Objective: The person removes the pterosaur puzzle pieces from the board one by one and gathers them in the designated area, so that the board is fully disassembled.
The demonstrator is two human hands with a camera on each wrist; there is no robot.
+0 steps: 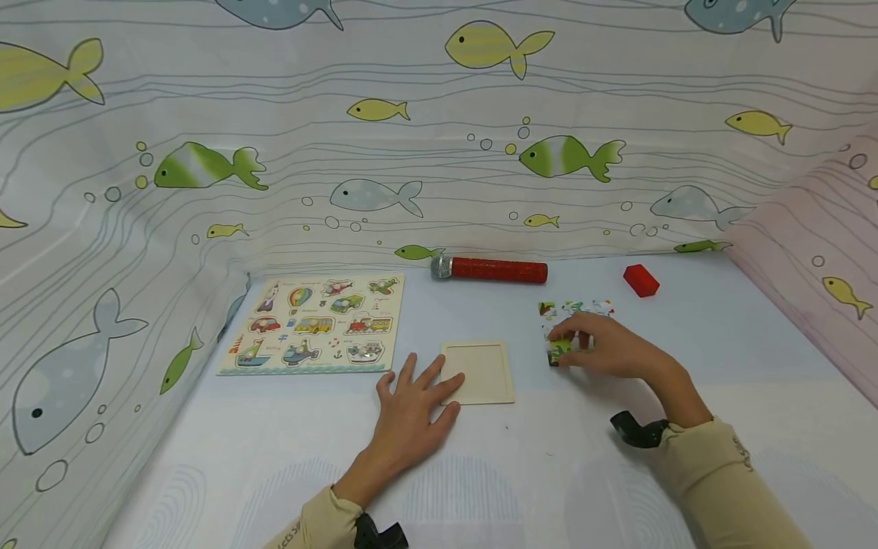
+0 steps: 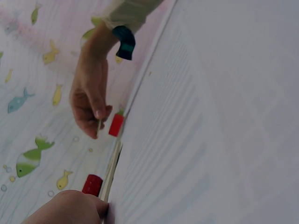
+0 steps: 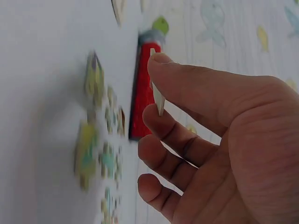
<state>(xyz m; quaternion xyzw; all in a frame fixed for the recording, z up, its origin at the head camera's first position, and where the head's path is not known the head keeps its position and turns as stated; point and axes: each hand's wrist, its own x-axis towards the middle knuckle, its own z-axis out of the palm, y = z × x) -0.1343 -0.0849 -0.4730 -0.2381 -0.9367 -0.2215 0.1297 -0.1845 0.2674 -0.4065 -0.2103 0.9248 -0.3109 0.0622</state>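
Note:
A small wooden puzzle tray (image 1: 485, 372) lies bare on the table, pale and square with a raised rim. My left hand (image 1: 411, 419) rests with fingers spread on its left side, fingertips over the rim. To the right, my right hand (image 1: 613, 349) pinches a thin jigsaw piece (image 3: 158, 97) between thumb and index finger; that view shows it edge-on, so its picture is hidden. Below and around this hand lie several loose jigsaw pieces (image 1: 572, 308) with bright printed patterns, some covered by the hand in the head view.
A vehicle puzzle board (image 1: 281, 343) lies at the left. Behind the tray is a red toy microphone (image 1: 499, 270) with a silver head. A red block (image 1: 641, 280) sits at the back right. Fish-printed cloth (image 1: 439, 160) walls the table at the back and sides.

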